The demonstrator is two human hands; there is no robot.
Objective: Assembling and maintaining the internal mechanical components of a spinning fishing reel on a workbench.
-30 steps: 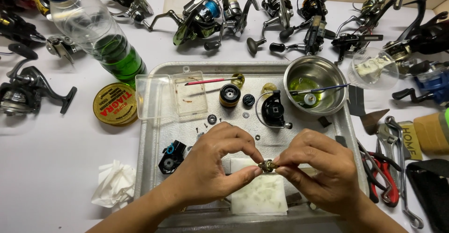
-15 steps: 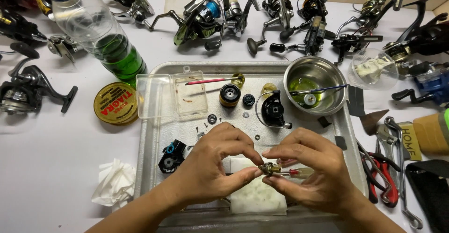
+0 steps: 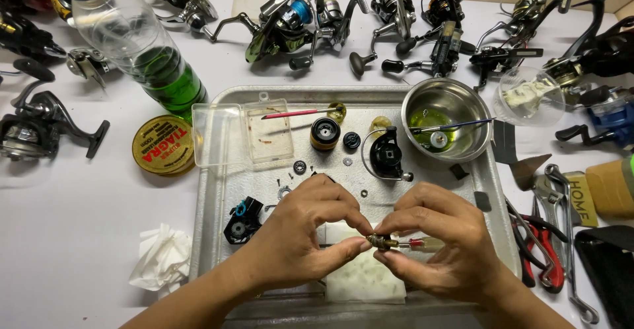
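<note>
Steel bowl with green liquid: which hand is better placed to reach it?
Probably the right hand: the steel bowl sits up on its side of the tray. The left hand pinches the small brass part.

single head-worn view, looking steeply down from close above; metal tray centred on white table, row of fishing reels along far edge, forearms entering from bottom edge. no second view shares it.
</note>
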